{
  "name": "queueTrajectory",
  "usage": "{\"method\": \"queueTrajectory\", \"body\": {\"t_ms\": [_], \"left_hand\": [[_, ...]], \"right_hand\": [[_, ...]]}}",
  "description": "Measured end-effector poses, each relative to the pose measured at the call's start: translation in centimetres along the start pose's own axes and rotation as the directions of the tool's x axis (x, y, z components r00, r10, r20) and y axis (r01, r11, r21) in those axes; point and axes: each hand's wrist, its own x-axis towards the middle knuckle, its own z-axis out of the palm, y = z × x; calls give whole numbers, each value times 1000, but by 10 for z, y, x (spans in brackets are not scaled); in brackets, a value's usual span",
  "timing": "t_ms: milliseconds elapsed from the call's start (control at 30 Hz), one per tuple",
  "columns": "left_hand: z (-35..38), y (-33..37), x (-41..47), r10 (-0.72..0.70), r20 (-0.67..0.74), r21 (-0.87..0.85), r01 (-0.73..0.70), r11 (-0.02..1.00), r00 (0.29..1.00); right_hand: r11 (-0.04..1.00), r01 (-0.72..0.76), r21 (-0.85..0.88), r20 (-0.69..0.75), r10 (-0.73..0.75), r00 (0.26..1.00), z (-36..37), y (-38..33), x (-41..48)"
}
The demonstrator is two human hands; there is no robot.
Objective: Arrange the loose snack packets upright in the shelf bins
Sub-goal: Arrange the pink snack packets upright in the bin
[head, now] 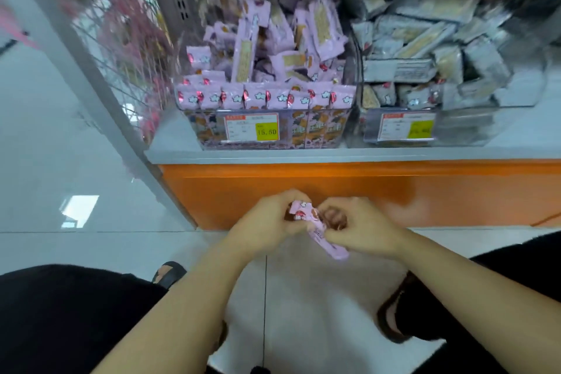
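A pink snack packet [315, 229] is held low in front of the orange shelf base, well below the bins. My left hand [267, 218] grips its upper end and my right hand [361, 231] pinches its lower part, fingers curled round it. On the shelf above, a clear bin [212, 143] holds pink packets: a front row stands upright, while those behind lie jumbled and leaning. Right of it, a second clear bin [485, 136] is piled with grey packets lying at all angles.
Price tags with yellow labels hang on the front of both bins. A grey shelf ledge [303, 155] tops the orange base [334, 188]. A wire rack with pink goods [130, 33] stands at the left. My knees and shoes frame the white tiled floor.
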Motion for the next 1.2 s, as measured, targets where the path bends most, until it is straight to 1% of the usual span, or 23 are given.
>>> {"method": "queueTrajectory", "body": {"t_ms": [67,167,267,333,433,533,633,733,800,867,900,967,1033,1100,1167,1200], "left_hand": [[-19,24,-11,76,-27,8,-76,997,997],[-47,57,-31,179,-69,64,-175,983,981],[-70,83,-45,266,-111,74,-259,963,958],[-83,97,-51,312,-139,101,-300,949,940],[-98,115,-56,373,-192,156,-347,925,908],[-115,123,-53,408,-265,205,-362,909,874],[-137,120,-36,379,-364,293,-282,914,851],[-157,114,-6,322,-455,407,-128,904,830],[-165,112,15,313,-509,472,-44,881,802],[-170,111,34,313,-543,546,44,837,779],[-172,109,43,298,-548,579,98,809,782],[-173,105,57,232,-539,638,213,740,810],[-170,103,67,183,-542,674,294,677,820],[-168,101,73,184,-556,698,336,632,810],[-167,102,75,194,-579,694,354,627,792],[-167,103,75,193,-597,671,352,653,779]], "right_hand": [[996,46,73,-4,-46,999,-18,-20,-9],[977,107,184,50,-119,992,-47,-55,-18],[973,131,190,117,-155,981,-70,-90,-23],[970,164,181,125,-188,974,-81,-111,-26],[964,244,111,43,-250,967,-94,-135,-26],[948,286,140,-71,-278,958,-105,-144,-21],[940,335,58,-248,-312,917,-113,-143,-9],[920,372,127,-429,-287,857,-118,-141,6],[888,434,150,-544,-293,787,-120,-141,15],[871,480,106,-652,-304,695,-120,-142,24],[868,490,76,-696,-305,650,-121,-142,28],[861,504,69,-754,-286,592,-122,-143,39],[838,532,121,-780,-251,573,-123,-144,51],[816,559,150,-791,-240,563,-123,-144,62],[823,543,168,-800,-208,563,-123,-142,68],[831,526,180,-808,-179,561,-122,-141,71]]}}
